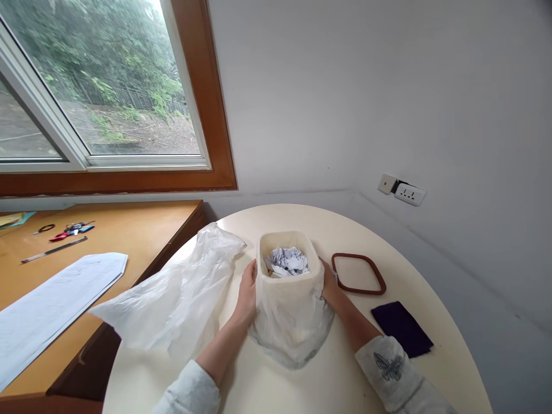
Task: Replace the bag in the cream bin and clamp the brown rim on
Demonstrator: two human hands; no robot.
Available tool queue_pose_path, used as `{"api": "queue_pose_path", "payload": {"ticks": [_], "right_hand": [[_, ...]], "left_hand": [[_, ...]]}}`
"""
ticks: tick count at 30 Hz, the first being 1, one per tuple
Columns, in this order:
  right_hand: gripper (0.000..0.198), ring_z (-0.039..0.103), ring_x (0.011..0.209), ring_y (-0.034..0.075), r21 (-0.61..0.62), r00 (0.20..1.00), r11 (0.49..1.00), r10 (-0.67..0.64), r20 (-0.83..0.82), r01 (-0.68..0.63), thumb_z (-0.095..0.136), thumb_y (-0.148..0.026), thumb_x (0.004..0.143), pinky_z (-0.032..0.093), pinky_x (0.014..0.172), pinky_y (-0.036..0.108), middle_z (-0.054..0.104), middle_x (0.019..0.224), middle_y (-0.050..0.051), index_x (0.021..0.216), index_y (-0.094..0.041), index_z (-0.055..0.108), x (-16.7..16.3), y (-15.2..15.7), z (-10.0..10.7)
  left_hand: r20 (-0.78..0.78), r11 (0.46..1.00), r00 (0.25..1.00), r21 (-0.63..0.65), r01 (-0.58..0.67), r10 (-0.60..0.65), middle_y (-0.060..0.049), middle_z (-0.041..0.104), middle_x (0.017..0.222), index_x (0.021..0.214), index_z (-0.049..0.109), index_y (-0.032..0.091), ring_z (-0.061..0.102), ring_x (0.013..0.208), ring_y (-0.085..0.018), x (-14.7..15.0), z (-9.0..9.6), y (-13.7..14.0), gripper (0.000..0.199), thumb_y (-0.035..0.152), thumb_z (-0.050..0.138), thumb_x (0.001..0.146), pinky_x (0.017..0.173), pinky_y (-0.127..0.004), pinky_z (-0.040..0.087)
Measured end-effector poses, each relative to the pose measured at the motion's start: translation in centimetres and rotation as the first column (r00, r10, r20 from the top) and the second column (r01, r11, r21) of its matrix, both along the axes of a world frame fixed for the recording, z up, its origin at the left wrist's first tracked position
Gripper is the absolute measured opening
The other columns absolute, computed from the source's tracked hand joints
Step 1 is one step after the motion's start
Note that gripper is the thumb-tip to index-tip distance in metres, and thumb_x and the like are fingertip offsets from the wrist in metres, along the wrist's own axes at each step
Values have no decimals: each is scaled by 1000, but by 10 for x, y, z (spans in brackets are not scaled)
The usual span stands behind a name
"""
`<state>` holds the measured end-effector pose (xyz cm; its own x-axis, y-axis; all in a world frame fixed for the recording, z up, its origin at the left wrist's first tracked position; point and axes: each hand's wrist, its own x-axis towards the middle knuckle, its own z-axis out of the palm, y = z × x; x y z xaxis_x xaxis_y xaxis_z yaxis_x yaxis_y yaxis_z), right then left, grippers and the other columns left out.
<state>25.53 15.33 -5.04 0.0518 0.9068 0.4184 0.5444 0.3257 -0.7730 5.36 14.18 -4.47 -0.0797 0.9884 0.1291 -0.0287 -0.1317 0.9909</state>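
A cream waste bin (287, 237) stands upright on the round table, with crumpled white paper (290, 261) inside. A thin whitish plastic bag (293, 328) is folded out over its rim and hangs down around its sides. My left hand (248, 287) lies against the bin's left side, and my right hand (330, 280) is around its right side, both gripping through the bag. Most fingertips are hidden behind the bin. To the left lies another loose, translucent plastic bag (181, 293). Right of the bin rest a brown rounded frame (382, 282) and a folded dark purple cloth (402, 329).
The round cream table (310, 213) stands beside a wooden desk (142, 221). On the desk lie sheets of paper (56, 305), a pen (54, 250), keys (73, 230) and a dark ring (46, 228). A wall socket (410, 194) is at the right, below window height.
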Motion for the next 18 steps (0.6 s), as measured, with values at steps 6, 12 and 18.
{"api": "queue_pose_path", "payload": {"ticks": [6, 12, 18], "right_hand": [[25, 60, 84, 24, 28, 998, 998, -54, 45, 52, 50, -19, 70, 48, 68, 33, 67, 90, 6, 90, -21, 65, 8, -5, -8], [29, 59, 86, 23, 75, 989, 992, -111, 98, 104, 45, -17, 71, 44, 73, 34, 67, 94, 7, 92, -19, 65, 14, -9, -12], [25, 56, 84, 22, 99, 975, 982, -176, 134, 163, 47, -19, 73, 38, 80, 35, 67, 90, 7, 92, -18, 63, 16, -15, -12]], "left_hand": [[-57, 1000, 998, -10, -15, 14, -9, 56, 114, 103, 54, 20, 51, 105, -26, -2, 2, -3, 34, 25, 60, 69, 89, -36, 39], [-95, 996, 992, 13, -85, 86, -1, 56, 81, 79, 51, 19, 54, 76, -17, -3, 2, -6, 10, 26, 54, 73, 67, -28, 41], [-75, 994, 992, 29, -101, 103, 1, 53, 74, 74, 47, 19, 50, 71, -15, -3, 0, -7, 14, 31, 55, 72, 61, -25, 39]]}}
